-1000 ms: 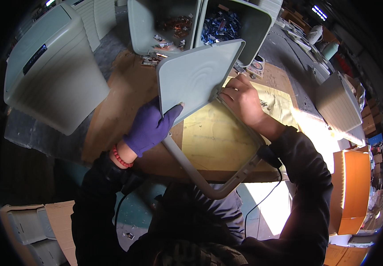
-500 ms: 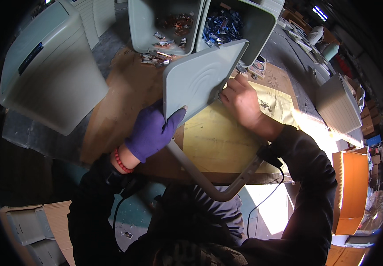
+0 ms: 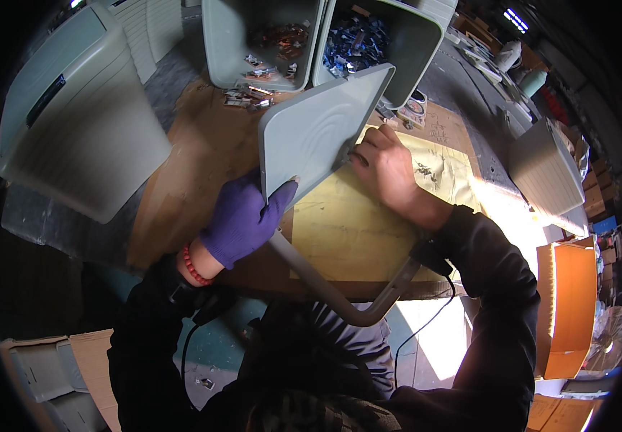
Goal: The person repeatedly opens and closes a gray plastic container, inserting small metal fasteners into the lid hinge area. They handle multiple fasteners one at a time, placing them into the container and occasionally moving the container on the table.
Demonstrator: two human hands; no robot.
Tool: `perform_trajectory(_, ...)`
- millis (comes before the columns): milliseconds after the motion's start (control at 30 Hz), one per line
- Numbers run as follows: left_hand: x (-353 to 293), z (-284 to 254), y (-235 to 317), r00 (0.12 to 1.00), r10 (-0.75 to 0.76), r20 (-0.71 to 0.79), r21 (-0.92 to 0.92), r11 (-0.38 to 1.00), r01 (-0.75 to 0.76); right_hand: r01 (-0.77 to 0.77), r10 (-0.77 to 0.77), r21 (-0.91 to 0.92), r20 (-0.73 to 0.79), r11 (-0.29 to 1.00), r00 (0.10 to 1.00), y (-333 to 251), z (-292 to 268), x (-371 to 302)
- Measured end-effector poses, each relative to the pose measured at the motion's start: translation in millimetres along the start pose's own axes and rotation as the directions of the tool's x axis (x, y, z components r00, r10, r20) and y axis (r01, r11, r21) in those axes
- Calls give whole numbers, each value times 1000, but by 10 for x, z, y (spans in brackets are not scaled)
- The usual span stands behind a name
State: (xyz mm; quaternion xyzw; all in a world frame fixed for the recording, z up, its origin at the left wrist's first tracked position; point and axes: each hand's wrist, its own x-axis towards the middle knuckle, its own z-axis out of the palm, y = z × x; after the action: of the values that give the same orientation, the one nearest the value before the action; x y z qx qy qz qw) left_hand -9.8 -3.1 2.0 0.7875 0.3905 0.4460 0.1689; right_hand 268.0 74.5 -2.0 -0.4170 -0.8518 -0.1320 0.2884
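Gloved in purple knit, the left hand (image 3: 246, 219) grips a pale grey-green, rectangular plastic panel (image 3: 318, 137) by its near left corner, thumb on the face and fingers hidden behind, apparently to keep it tilted up and steady. From that hand the panel rises away and to the right. Bent fingers of the bare right hand (image 3: 390, 169) meet its lower right edge, uncovered perhaps for finer feel; whether they pinch anything small, I cannot tell. Below the left hand, a grey, round-cornered plastic frame (image 3: 311, 277) reaches toward the body. Just right of the right hand, small dark pieces (image 3: 424, 171) lie on a creased yellow paper sheet (image 3: 347, 230), presumably for easy reach.
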Motion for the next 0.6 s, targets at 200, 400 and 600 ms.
perform_trajectory(200, 28, -11, 25, 998, -56, 23, -24, 998, 56, -370, 370, 36, 9, 928, 929, 80, -19, 81)
perform_trajectory(400, 169, -207, -252, 986, 111, -123, 408, 912, -52, -334, 345, -101, 122, 937, 931, 1080, -212, 602)
perform_trajectory(600, 241, -302, -429, 962, -53, -269, 218, 969, 115, -227, 304, -292, 256, 929, 917, 1404, 518, 841)
